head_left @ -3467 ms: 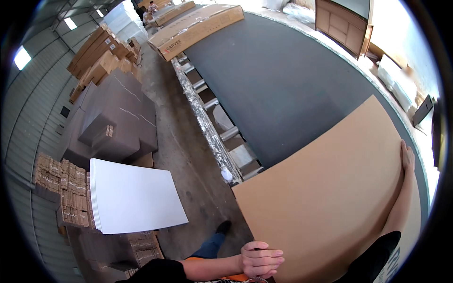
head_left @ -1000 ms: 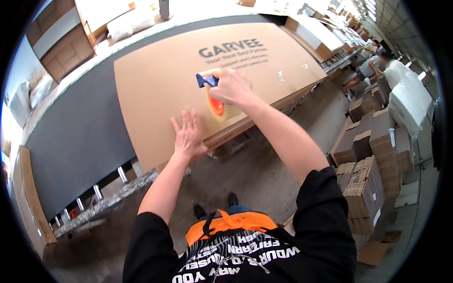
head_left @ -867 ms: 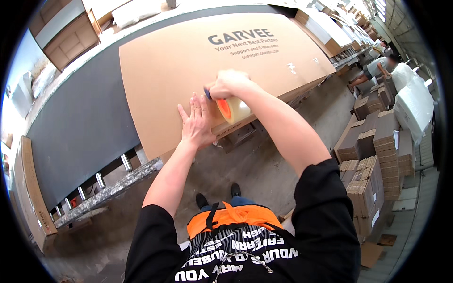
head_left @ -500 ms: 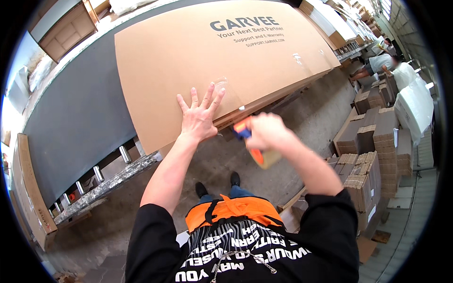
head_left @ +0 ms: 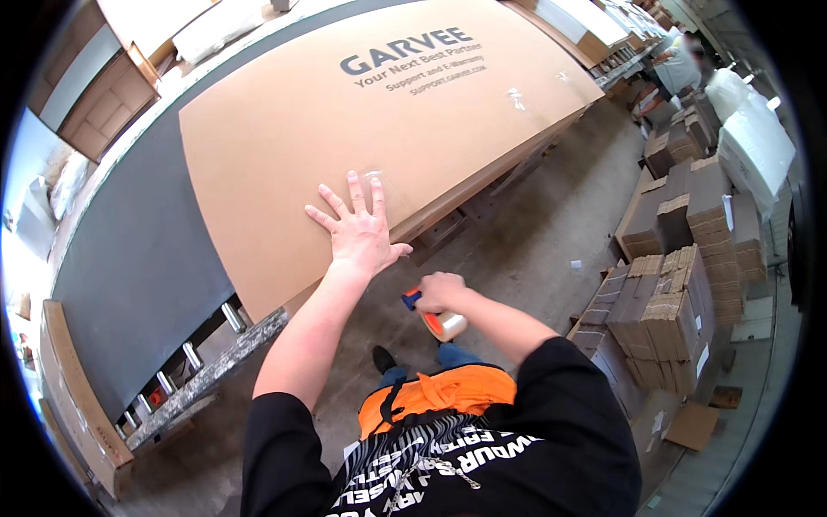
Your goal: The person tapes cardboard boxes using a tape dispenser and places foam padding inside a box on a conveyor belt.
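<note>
A large flat brown cardboard box [head_left: 345, 129] lies on the dark conveyor belt [head_left: 146, 224], its near side reaching over the belt's edge. My left hand [head_left: 360, 234] rests flat on the box top near its front edge, fingers spread, thumb out to the right. Under its fingertips is a strip of clear tape [head_left: 376, 183]. My right hand [head_left: 441, 291] is closed round a tape dispenser [head_left: 444, 323], orange and blue with a roll of clear tape. It hangs below the box's front edge, in front of my body, apart from the box.
Stacks of flattened cartons [head_left: 663, 319] stand on the floor to the right, with a white wrapped bundle [head_left: 754, 138] beyond. Another person [head_left: 676, 73] bends at the far right. Metal rollers [head_left: 233, 317] line the conveyor's near edge. A long carton [head_left: 82, 388] leans at the left.
My right hand has drawn the tape dispenser down and left, nearer my body. My left hand stays pressed on the box. The view has shifted, so the box sits further left.
</note>
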A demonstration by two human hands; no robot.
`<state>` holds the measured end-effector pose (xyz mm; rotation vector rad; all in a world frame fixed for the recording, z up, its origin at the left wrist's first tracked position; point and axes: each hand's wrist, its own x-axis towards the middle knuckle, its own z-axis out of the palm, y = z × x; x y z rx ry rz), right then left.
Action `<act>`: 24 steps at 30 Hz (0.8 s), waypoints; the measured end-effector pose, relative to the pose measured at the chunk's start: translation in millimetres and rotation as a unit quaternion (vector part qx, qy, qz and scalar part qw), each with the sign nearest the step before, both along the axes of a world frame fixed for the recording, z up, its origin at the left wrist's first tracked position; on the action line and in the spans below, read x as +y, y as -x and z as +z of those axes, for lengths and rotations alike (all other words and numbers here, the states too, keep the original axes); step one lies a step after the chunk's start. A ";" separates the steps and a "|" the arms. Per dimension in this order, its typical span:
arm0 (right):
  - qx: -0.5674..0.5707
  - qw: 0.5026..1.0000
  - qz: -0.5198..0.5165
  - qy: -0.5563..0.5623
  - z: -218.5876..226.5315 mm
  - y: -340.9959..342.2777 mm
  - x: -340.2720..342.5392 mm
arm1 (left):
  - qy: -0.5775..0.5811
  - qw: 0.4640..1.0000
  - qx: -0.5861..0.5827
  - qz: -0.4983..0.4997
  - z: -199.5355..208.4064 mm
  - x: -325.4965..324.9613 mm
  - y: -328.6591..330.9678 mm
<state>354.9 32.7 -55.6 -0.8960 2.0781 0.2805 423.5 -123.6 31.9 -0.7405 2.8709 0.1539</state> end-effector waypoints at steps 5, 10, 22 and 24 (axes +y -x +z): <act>0.202 0.963 0.006 0.180 148.4 94.7 10.5 | 0.037 0.999 -0.005 0.036 -5.7 0.0 7.7; 0.123 0.953 -0.034 0.275 244.1 188.7 -94.6 | 0.010 0.998 -0.012 0.052 -1.7 2.0 11.5; 0.120 0.990 0.074 0.028 181.2 146.5 -17.7 | 0.048 0.996 0.027 0.068 -13.8 -1.2 0.8; 0.125 0.989 0.082 0.016 146.0 139.7 -4.3 | 0.046 0.996 0.022 0.067 -12.0 2.9 4.5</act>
